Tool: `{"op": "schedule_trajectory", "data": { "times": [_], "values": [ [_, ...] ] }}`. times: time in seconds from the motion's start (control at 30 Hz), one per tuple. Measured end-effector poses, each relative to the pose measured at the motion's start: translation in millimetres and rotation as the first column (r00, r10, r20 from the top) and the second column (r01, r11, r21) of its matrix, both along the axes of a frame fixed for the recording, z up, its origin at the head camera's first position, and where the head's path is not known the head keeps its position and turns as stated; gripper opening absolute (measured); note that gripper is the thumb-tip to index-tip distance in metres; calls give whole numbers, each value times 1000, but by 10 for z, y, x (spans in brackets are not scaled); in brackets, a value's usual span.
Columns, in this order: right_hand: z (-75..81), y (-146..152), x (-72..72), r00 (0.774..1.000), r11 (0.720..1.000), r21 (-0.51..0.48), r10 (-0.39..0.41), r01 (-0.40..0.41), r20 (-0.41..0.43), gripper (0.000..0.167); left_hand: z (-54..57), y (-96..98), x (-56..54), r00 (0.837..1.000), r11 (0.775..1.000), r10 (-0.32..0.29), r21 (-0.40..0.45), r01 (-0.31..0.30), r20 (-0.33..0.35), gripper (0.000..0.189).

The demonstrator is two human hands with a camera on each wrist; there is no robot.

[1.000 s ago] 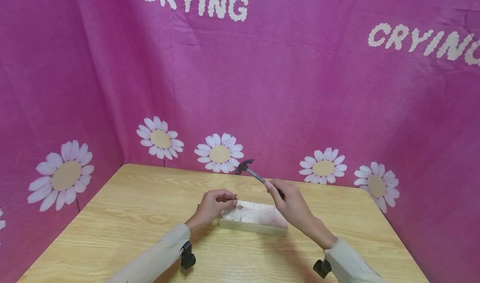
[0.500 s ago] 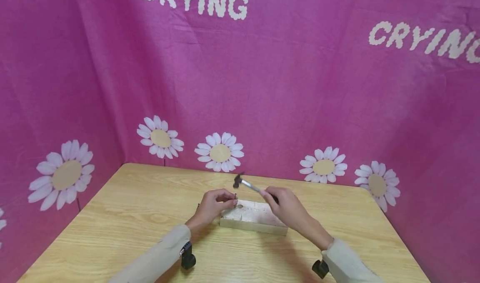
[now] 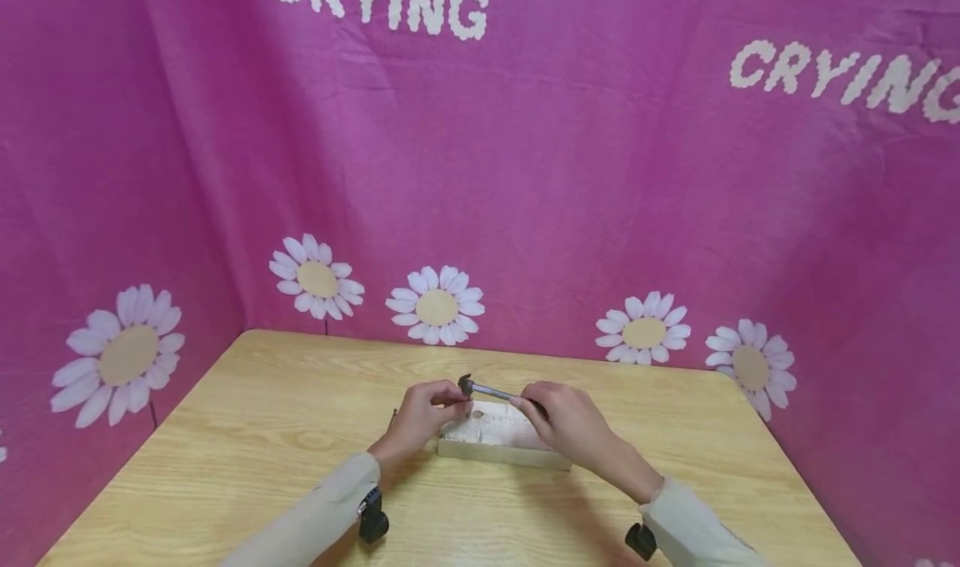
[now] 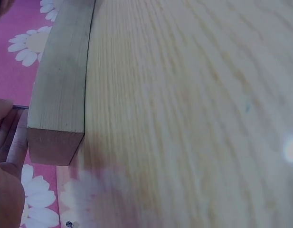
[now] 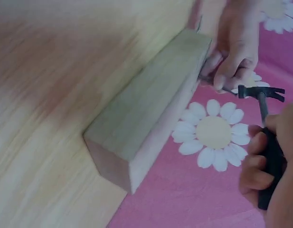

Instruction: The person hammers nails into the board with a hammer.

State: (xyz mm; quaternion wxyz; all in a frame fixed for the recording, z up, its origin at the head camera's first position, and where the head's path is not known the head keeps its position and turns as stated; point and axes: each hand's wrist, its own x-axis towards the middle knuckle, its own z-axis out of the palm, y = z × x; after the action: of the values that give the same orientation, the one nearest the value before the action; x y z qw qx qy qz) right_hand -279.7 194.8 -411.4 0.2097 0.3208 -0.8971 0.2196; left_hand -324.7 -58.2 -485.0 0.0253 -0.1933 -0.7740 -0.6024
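Observation:
A wooden block (image 3: 502, 449) lies on the table under both hands, with a worn pale top and a round mark near its left end. My left hand (image 3: 420, 417) pinches a nail (image 5: 227, 90) between thumb and fingers, upright over the block's left end. My right hand (image 3: 573, 425) grips the dark handle of a small claw hammer (image 3: 491, 392). In the right wrist view the striking face of the hammer head (image 5: 260, 92) is right at the nail's top. The left wrist view shows only part of the left hand, beside the block's end.
Just left of the left hand a small dark nail-like thing (image 3: 393, 414) stands by the wood-grain table (image 3: 300, 434) surface. Behind the table hangs a pink cloth (image 3: 525, 175) with white daisies and lettering. A small black camera (image 3: 372, 517) sits on each wrist.
The hammer head has swung down from well above the block to the nail's top, with the right hand lowering slightly. The left hand and the block have stayed in place.

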Motion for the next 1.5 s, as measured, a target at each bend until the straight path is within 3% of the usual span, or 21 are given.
{"op": "schedule_trajectory", "data": {
  "times": [0.07,0.13,0.23,0.33,0.4,0.47,0.6,0.67,0.8,0.87,1.0,1.07,1.13,1.27,1.33,1.5],
  "values": [
    [11,-20,2,999,1000,-12,-2,2,-47,20,2,-2,-2,1000,1000,0,-9,0,-7,8],
    [33,-29,0,995,995,-96,-10,1,-98,17,5,-1,-1,1000,1000,-4,-14,4,-5,9],
    [56,-29,-8,997,984,-180,-24,11,-72,20,9,4,2,1000,1000,-7,-19,7,-1,10],
    [38,-8,-15,998,994,-99,-45,49,36,30,7,13,-1,1000,1000,-6,-20,6,-4,10],
    [17,11,-15,996,997,-32,-68,70,56,33,5,19,2,1000,1000,-5,-21,5,9,9],
    [3,30,-15,997,996,-45,-72,72,-1,29,5,25,7,1000,1000,-7,-18,7,19,10],
    [7,41,-28,976,977,-211,-60,15,-208,16,6,27,13,1000,1000,-10,-14,10,28,10],
    [6,32,-33,971,975,-223,-43,-11,-233,16,7,23,10,1000,1000,-13,-9,13,14,11],
    [-7,12,-33,995,997,-68,-29,23,-97,23,5,14,-4,1000,1000,-18,-8,18,-14,10],
    [6,12,-38,997,999,-11,-39,38,-67,25,-6,10,-15,1000,1000,-22,-11,22,-21,9],
    [96,27,-56,984,990,-136,-46,22,-173,24,-31,3,-29,999,999,-37,-12,37,-24,9],
    [125,32,-63,982,978,-209,-34,-5,-183,26,-35,2,-33,999,999,-38,-14,37,-32,9],
    [123,35,-58,993,979,-202,-12,-13,-120,30,-27,0,-33,999,999,-36,-14,35,-37,9],
    [61,26,-30,998,1000,-24,8,-7,63,35,-10,-5,-31,999,999,-25,-22,24,-26,8],
    [57,15,-27,998,1000,22,10,-12,66,34,-8,-8,-31,1000,999,-17,-32,17,-18,8],
    [95,-14,-56,1000,992,-124,19,-17,15,29,-12,-9,-15,1000,999,-5,-47,4,-21,7]
  ]
}}
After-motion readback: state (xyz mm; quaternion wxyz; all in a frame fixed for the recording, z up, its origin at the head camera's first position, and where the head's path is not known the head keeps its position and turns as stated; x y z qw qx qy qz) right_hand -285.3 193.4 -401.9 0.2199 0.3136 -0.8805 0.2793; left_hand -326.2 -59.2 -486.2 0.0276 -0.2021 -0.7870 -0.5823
